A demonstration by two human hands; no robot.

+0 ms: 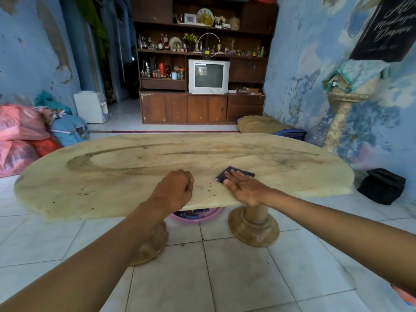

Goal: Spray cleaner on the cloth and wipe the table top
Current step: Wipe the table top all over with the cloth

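A person looks down over both bare forearms at a long, oval, pale stone worktop (135, 176) standing on two turned pedestal feet on a white tiled floor (225, 278). The right hand (244, 188) lies flat near the worktop's near edge, a little right of its middle, fingers straight and close together, pressing down on a small folded dark blue cloth (234, 171). The cloth shows only past the fingertips, and its far corner points toward the far edge. The left hand (177, 188) rests just beside it, to the left, curled into a loose fist at the near edge, knuckles up; nothing can be seen inside it. The two hands are near each other but apart. A long dark curved streak sweeps across the worktop from its left end toward the right, and small dark specks dot the surface between the hands. Under the worktop, between the feet, sits a pink plastic basin (198, 216). On the floor to the left are pink and blue bundles (22, 131), and to the right a black bag (381, 185). Against the far wall stands a dark wooden cabinet (202, 109) with a small white television (209, 76) and shelves of ornaments. The walls are blue and peeling.
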